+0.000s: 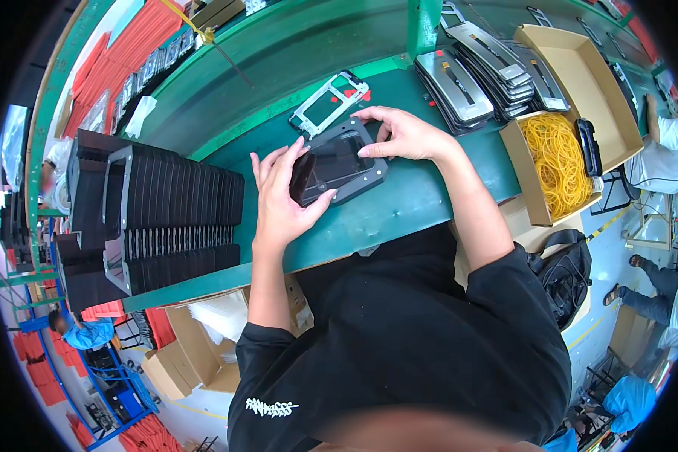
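Observation:
On the green bench in front of me lies a black rectangular frame (374, 175) with a dark glossy screen panel (339, 160) set in it, slightly tilted. My left hand (285, 192) grips the left end, thumb on the near side and fingers at the far side. My right hand (408, 137) holds the frame's right end, thumb on its top face and index finger over the far edge. Just beyond lies a silver open metal frame (328, 103) with red pieces next to it.
A long row of black frames (177, 188) stands at the left. Stacks of silver-backed screen panels (452, 87) lie at the far right. Beside them, a cardboard box (533, 181) holds yellow rubber bands (554, 154). Green walls (279, 53) rise behind the bench.

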Available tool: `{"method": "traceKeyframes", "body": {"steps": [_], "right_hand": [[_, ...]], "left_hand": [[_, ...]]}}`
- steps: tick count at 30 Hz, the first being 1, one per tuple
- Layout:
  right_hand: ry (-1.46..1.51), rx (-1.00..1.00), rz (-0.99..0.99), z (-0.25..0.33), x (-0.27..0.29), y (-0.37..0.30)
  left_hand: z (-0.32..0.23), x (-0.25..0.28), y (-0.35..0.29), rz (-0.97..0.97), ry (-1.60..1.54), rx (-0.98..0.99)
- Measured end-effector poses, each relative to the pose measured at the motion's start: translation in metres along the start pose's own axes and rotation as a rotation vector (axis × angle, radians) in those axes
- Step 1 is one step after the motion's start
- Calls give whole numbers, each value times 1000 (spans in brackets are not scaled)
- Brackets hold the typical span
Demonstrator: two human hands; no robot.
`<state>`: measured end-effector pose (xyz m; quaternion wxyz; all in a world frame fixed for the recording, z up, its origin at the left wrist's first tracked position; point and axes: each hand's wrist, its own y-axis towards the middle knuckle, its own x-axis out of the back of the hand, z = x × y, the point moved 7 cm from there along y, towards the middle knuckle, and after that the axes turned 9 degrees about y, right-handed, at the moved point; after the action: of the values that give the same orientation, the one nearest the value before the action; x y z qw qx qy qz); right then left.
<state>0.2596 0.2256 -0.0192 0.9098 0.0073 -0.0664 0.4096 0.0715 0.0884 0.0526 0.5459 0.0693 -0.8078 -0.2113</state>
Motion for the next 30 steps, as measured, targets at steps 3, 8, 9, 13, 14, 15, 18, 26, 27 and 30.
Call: {"method": "traceKeyframes", "body": {"steps": [3,8,9,13,14,15,18,26,27,30], "right_hand": [[0,3,-1,-2,0,0],[-17,10,-1,1,-2,0],[-17,9,1,1,-2,0],[-15,5,7,0,-2,-1],[-11,3,8,-1,-1,-1],[-10,5,15,1,-1,-1],[-10,17,1,4,-3,-1],[-63,-33,12,7,-4,0],[-82,-29,8,9,-3,0],[-298,17,20,44,-3,1]], "left_hand": [[0,0,0,-3,6,3],[1,0,-2,-3,20,4],[1,0,-2,6,22,5],[-4,14,1,-32,37,2],[-5,17,2,-55,39,-2],[-2,22,0,-64,40,1],[29,36,-15,-1,-115,189],[52,21,-32,296,-177,261],[54,22,-35,272,-173,278],[57,10,-45,279,-179,226]]}}
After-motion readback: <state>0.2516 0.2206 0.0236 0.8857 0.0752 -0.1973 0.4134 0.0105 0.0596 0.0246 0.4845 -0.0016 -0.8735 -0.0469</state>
